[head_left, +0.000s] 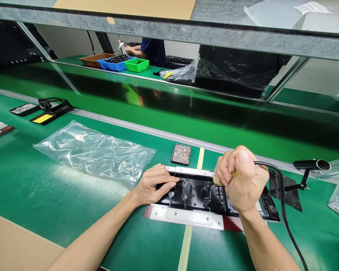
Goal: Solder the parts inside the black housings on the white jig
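While my right hand (244, 180) fists the corded driver (224, 180) over the black panel (203, 194), my left hand (154, 184) pins its left end; I judge screw-driving underway, needing steady vertical alignment.

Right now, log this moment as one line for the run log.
left hand: fingers resting on black panel | right hand: fist gripping corded driver on panel | screw tray behind | plastic bag left
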{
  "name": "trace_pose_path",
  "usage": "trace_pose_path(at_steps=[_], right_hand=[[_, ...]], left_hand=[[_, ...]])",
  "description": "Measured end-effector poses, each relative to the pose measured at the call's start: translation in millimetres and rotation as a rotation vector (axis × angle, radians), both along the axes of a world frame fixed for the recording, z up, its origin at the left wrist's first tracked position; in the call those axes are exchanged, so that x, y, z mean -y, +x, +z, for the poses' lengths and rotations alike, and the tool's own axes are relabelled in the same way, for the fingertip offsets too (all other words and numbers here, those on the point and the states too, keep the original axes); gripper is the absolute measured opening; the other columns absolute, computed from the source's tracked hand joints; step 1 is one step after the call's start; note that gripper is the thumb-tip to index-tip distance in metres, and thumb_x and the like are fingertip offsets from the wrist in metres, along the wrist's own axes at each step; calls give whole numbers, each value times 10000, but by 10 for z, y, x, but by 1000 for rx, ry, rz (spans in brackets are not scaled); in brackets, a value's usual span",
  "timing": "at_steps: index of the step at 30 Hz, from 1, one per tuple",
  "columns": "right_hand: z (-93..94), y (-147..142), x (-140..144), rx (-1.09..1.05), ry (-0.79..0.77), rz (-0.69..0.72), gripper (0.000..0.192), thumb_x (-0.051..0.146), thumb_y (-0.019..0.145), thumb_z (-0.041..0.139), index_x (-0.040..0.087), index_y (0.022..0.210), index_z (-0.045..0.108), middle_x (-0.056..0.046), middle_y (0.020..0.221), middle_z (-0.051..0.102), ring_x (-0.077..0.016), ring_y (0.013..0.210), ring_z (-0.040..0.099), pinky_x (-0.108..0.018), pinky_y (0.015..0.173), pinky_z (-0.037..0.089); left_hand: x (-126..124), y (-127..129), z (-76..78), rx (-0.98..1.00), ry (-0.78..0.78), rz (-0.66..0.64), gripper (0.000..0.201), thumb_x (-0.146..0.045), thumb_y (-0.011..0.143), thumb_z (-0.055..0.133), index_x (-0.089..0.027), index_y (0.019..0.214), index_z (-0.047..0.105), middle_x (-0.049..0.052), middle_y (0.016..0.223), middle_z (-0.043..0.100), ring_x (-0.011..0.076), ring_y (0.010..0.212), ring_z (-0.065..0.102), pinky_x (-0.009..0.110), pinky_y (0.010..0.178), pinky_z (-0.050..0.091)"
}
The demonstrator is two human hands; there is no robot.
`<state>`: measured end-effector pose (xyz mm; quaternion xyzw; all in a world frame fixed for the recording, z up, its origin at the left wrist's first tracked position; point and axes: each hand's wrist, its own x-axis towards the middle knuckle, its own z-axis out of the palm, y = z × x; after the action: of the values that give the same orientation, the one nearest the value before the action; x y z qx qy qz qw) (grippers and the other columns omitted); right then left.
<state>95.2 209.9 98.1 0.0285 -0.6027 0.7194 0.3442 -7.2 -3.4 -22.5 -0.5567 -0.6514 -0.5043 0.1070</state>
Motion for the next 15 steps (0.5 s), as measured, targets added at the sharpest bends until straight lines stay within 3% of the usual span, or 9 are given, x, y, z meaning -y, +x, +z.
trace_pose_path(at_steps=[15], right_hand=[[-5, -10, -7, 6, 1, 12, 475, 395, 1068, 586, 206, 659, 435, 52, 514, 390, -85, 406, 352, -210, 347, 314]], left_hand=[[2, 4, 37, -9, 14, -14, 220, -66, 987, 677, -175, 1158, 761, 28, 835, 718, 144, 693, 586, 333, 702, 403]])
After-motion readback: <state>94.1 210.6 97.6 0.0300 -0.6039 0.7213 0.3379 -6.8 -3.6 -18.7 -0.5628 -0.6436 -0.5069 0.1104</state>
